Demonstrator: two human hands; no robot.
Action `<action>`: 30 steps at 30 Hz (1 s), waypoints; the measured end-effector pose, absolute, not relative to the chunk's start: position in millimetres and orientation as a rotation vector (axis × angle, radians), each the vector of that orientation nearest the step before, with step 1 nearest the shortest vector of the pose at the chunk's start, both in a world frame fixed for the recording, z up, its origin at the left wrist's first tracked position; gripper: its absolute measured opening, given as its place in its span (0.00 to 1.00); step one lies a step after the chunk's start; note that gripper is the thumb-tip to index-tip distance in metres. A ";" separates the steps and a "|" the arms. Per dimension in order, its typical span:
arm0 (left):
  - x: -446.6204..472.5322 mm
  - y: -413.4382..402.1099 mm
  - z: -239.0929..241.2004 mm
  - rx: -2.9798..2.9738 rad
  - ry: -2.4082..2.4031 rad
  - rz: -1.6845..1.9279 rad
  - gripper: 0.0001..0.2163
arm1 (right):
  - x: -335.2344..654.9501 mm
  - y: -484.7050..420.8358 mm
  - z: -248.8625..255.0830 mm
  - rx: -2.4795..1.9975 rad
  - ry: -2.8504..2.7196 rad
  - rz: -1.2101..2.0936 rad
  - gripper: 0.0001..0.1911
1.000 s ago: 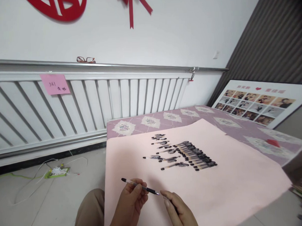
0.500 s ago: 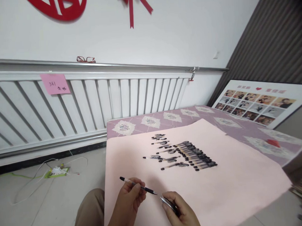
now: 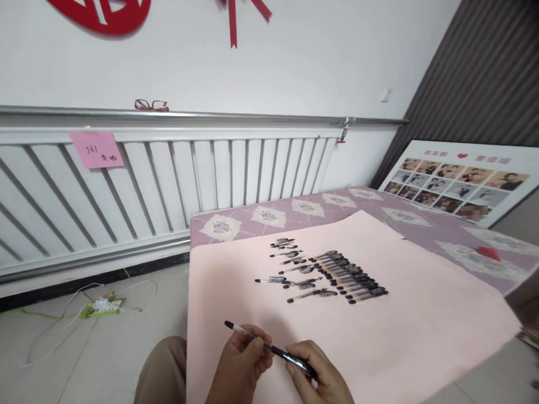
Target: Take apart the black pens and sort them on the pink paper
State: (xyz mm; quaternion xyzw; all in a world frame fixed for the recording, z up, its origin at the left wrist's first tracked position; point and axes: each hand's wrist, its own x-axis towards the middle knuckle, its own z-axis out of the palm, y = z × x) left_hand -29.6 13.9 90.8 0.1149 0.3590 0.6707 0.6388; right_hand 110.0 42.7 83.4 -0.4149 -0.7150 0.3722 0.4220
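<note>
Both of my hands are low in the view, over the near edge of a pink sheet (image 3: 427,338). My left hand (image 3: 241,370) pinches the clear barrel of a black pen (image 3: 253,337), its capped end pointing up and left. My right hand (image 3: 319,381) is closed around a black pen cap (image 3: 298,361) that sits over the pen's tip. Farther out on the sheet lies a tidy row of several assembled pens (image 3: 351,279), with loose pen parts (image 3: 294,272) to its left.
The sheet covers a table with a purple patterned cloth (image 3: 296,210). A white radiator (image 3: 161,183) with a pink note (image 3: 96,149) and glasses (image 3: 151,104) on top runs along the wall. A photo board (image 3: 460,182) leans at right. Cables and a power strip (image 3: 102,306) lie on the floor.
My right hand has brought the cap onto the pen's tip, closing the gap seen before. The pen has shifted slightly right and down with my left hand.
</note>
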 end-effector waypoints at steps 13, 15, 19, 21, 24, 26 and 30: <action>-16.9 16.0 79.0 0.277 0.787 1.479 0.10 | 108.5 43.6 74.3 -1.021 -1.836 0.934 0.11; -15.4 16.5 78.4 0.274 0.781 1.482 0.09 | 109.7 44.3 73.4 -1.020 -1.850 0.929 0.10; -13.1 19.9 70.9 0.242 0.835 1.478 0.11 | 115.6 48.5 72.6 -1.023 -1.975 0.839 0.06; -11.5 22.2 62.9 0.260 0.894 1.462 0.12 | 118.8 51.2 71.5 -1.019 -2.104 0.736 0.07; -8.6 25.3 46.7 0.342 0.960 1.444 0.13 | 121.6 53.7 66.8 -1.026 -2.275 0.538 0.11; -6.4 27.1 35.9 0.414 0.967 1.458 0.13 | 122.4 53.8 61.9 -1.055 -2.350 0.432 0.13; 0.1 30.9 22.6 0.556 1.013 1.393 0.11 | 127.0 53.4 53.9 -1.111 -2.421 0.322 0.13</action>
